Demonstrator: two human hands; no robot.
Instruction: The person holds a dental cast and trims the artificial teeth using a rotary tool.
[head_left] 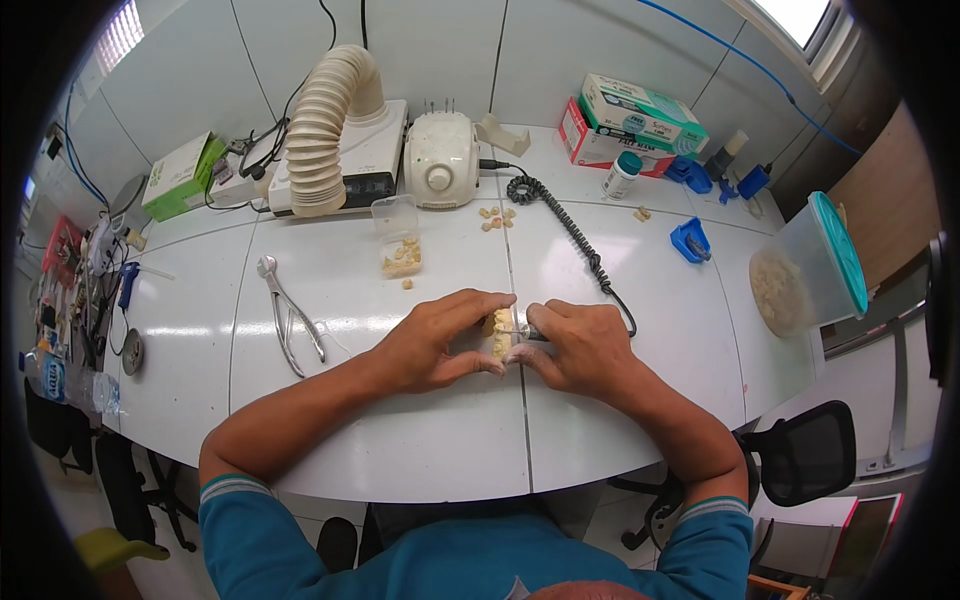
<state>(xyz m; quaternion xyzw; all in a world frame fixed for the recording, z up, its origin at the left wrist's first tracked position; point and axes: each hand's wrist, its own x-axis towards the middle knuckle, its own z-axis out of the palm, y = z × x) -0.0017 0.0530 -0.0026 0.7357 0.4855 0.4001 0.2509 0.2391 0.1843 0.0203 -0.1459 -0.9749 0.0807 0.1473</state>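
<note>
At the middle of the white table, my left hand (446, 342) holds a yellowish tooth-like model (501, 345) between thumb and fingers. My right hand (578, 347) comes in from the right, wrapped round a dark and metal handpiece (533, 333). Its thin tip reaches over the model. The right thumb rests near the model's lower end. A black coiled cord (572, 228) runs from the white control unit (441, 160) to the right hand. Behind the hands, small yellowish pieces (496, 219) lie loose, and others fill a clear open box (401, 256).
Metal pliers (284, 318) lie left of my left forearm. A ribbed hose (322, 130) arches over a white machine at the back. Glove boxes (640, 115), a white bottle (622, 176) and a blue tray (690, 241) stand back right. A teal-lidded container (785, 285) is far right.
</note>
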